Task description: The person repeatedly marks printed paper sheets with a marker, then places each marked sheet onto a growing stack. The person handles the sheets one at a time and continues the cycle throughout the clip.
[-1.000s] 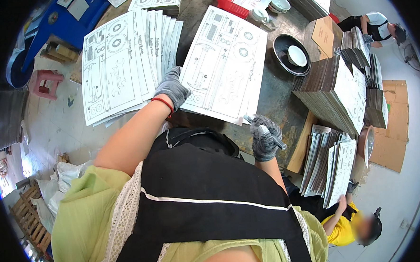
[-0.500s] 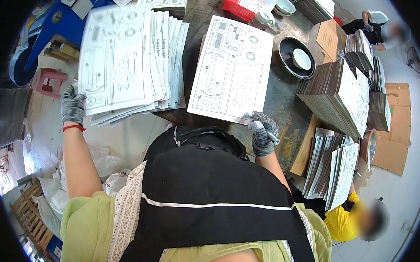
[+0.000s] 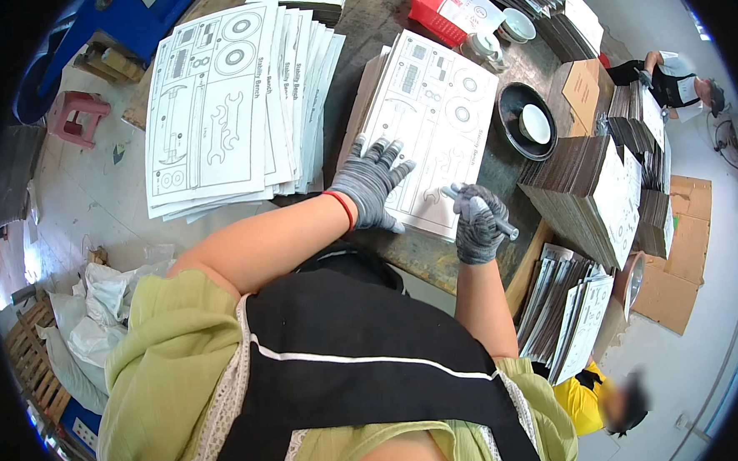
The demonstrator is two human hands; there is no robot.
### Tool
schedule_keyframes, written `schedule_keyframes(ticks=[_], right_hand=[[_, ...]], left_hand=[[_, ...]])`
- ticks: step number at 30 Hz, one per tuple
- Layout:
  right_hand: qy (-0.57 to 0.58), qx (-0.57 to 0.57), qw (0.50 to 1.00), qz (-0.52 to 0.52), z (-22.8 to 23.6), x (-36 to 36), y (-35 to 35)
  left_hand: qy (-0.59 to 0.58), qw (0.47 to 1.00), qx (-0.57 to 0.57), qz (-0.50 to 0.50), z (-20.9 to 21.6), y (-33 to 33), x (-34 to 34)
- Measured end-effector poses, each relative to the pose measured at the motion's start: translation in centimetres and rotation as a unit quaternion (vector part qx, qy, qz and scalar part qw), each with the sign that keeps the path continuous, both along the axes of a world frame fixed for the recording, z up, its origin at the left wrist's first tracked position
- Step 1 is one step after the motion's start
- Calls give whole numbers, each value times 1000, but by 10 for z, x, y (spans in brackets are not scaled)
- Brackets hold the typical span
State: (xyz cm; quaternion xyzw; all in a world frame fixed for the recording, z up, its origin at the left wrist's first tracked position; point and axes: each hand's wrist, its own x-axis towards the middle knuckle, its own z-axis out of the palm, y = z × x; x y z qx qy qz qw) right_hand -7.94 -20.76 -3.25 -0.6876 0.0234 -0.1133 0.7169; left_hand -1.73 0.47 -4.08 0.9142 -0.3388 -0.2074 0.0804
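Observation:
My left hand [image 3: 372, 184], in a grey striped knit glove, lies with fingers spread on the top sheet of a stack of white printed boards [image 3: 442, 114]. Line drawings of tools and round parts cover that sheet. By the stack's near right corner, my right hand [image 3: 480, 225], gloved the same way, is closed round a grey pen-like tool [image 3: 507, 229]. One end of the tool sticks out below the fist and a pale tip shows above it. To the left, a fanned pile of similar printed sheets [image 3: 213, 113] overhangs the table's near edge.
A black bowl [image 3: 509, 110] with a white bowl [image 3: 534, 124] in it stands right of the boards. Behind are a red-and-white bag [image 3: 449, 9] and a lidded pot [image 3: 483, 47]. Tall board stacks [image 3: 579, 178] line the right; two people are beyond. A pink stool [image 3: 78, 118] stands left.
My left hand has left the edge of the fanned pile and moved right onto the board stack. My right hand has shifted slightly right, still holding the pen-like tool.

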Motion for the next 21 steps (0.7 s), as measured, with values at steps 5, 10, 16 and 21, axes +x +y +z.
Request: schedule_keyframes(ticks=[5, 10, 16, 21], right_hand=[[-68, 113, 991, -1, -24, 69, 2], [-125, 239, 963, 8, -54, 116, 6], [-84, -13, 995, -57, -69, 95, 31], [-145, -262, 954, 15, -45, 26, 37]], left_hand=[[19, 1000, -1, -7, -1, -6, 4], [24, 1000, -4, -2, -5, -7, 6], [3, 1000, -5, 3, -10, -9, 6], [-22, 999, 34, 5, -15, -16, 2]])
